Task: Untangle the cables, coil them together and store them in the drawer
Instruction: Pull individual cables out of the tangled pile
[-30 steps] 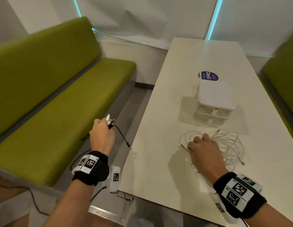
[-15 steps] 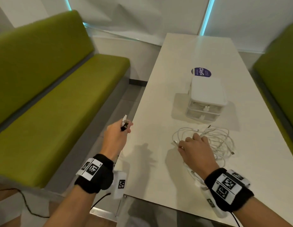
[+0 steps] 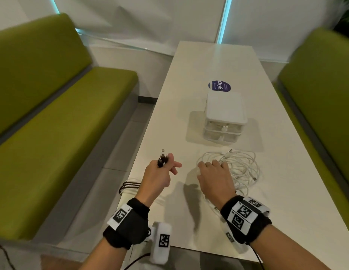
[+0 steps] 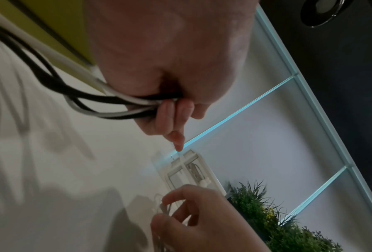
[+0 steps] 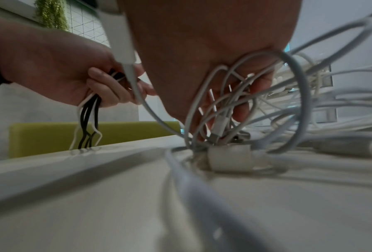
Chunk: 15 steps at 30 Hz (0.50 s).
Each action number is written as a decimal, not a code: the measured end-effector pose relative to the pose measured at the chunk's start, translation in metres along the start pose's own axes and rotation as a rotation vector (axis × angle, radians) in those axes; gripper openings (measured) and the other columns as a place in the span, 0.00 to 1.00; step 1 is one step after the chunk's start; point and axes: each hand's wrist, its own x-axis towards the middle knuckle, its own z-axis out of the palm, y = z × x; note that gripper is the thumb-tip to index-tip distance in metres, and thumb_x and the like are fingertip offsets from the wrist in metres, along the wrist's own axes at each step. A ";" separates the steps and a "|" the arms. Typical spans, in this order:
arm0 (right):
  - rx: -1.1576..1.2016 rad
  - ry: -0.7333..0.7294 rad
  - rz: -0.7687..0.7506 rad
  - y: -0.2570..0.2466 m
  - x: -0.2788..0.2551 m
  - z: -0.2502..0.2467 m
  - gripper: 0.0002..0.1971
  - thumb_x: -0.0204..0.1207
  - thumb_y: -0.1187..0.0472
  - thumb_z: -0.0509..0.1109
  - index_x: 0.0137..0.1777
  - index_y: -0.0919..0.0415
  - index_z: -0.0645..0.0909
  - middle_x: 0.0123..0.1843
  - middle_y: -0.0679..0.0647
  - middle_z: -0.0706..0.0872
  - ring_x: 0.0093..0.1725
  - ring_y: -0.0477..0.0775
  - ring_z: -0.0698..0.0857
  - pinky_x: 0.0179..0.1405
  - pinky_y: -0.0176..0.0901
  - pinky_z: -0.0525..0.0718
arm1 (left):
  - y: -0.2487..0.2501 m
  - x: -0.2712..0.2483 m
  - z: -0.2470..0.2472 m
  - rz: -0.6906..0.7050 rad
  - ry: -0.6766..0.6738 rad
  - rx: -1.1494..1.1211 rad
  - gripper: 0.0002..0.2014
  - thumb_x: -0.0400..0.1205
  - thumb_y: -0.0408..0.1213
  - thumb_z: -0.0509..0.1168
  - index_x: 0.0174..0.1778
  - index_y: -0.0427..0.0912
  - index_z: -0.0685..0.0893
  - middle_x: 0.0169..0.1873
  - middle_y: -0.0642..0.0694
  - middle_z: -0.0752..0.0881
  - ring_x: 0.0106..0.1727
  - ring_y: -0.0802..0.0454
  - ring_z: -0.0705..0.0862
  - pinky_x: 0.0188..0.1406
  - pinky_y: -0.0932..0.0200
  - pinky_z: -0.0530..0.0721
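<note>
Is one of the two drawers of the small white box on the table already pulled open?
No. In the head view both drawers of the white drawer box sit flush with its front, with their small knobs in line.

table (image 3: 199, 78): smooth off-white top, faint sheen
drawer box (image 3: 224, 106): white plastic lid; clear plastic drawer fronts
white cables (image 3: 245, 166): smooth plastic sheath; metal plug tips
black cables (image 5: 88, 122): smooth dark sheath
benches (image 3: 58, 121): matt green cloth
sticker (image 3: 219, 86): glossy purple
wristbands (image 3: 130, 228): black cloth

Fingers (image 5: 243, 109) among tangled white cables (image 5: 292, 102)
</note>
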 end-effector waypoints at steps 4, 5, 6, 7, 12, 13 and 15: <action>0.010 -0.058 0.041 -0.001 0.001 -0.002 0.12 0.81 0.59 0.64 0.63 0.56 0.74 0.58 0.51 0.85 0.61 0.58 0.78 0.60 0.53 0.67 | -0.001 -0.004 0.010 -0.028 -0.030 -0.015 0.22 0.87 0.54 0.58 0.45 0.43 0.92 0.37 0.50 0.84 0.21 0.54 0.68 0.23 0.65 0.68; 0.001 -0.068 0.044 -0.001 0.001 -0.002 0.13 0.80 0.59 0.66 0.63 0.56 0.74 0.58 0.51 0.85 0.61 0.58 0.78 0.60 0.53 0.68 | -0.002 -0.006 0.012 -0.030 -0.038 -0.007 0.22 0.87 0.54 0.58 0.45 0.44 0.92 0.38 0.50 0.84 0.22 0.53 0.69 0.24 0.65 0.69; -0.007 -0.075 0.048 -0.001 0.001 -0.003 0.13 0.79 0.58 0.67 0.62 0.57 0.74 0.57 0.52 0.85 0.61 0.58 0.78 0.59 0.53 0.68 | -0.002 -0.008 0.014 -0.028 -0.047 -0.001 0.22 0.87 0.54 0.57 0.46 0.44 0.91 0.39 0.49 0.85 0.22 0.53 0.70 0.25 0.64 0.71; -0.015 -0.081 0.058 -0.002 0.000 -0.003 0.13 0.79 0.58 0.68 0.61 0.57 0.73 0.56 0.52 0.85 0.60 0.58 0.79 0.59 0.52 0.68 | -0.003 -0.009 0.016 -0.026 -0.057 0.007 0.22 0.87 0.55 0.57 0.46 0.45 0.91 0.40 0.48 0.86 0.23 0.53 0.72 0.27 0.64 0.72; -0.009 -0.088 0.102 -0.002 0.000 -0.007 0.10 0.82 0.55 0.65 0.59 0.58 0.74 0.55 0.52 0.86 0.59 0.58 0.80 0.58 0.52 0.70 | -0.005 -0.014 0.021 -0.015 -0.095 0.015 0.23 0.87 0.54 0.55 0.48 0.45 0.92 0.45 0.47 0.90 0.26 0.53 0.81 0.34 0.61 0.80; 0.010 -0.094 0.100 -0.001 0.000 -0.007 0.10 0.83 0.54 0.64 0.60 0.58 0.75 0.55 0.53 0.86 0.60 0.59 0.80 0.59 0.52 0.69 | -0.006 -0.014 0.021 -0.015 -0.103 0.012 0.23 0.87 0.54 0.55 0.47 0.45 0.92 0.45 0.47 0.90 0.28 0.53 0.82 0.36 0.61 0.81; 0.034 -0.101 0.096 0.002 0.000 -0.008 0.08 0.83 0.57 0.62 0.58 0.57 0.77 0.55 0.53 0.87 0.60 0.58 0.80 0.59 0.53 0.69 | -0.007 -0.015 0.022 -0.007 -0.128 0.015 0.25 0.87 0.56 0.54 0.45 0.44 0.92 0.42 0.44 0.90 0.31 0.53 0.83 0.40 0.59 0.82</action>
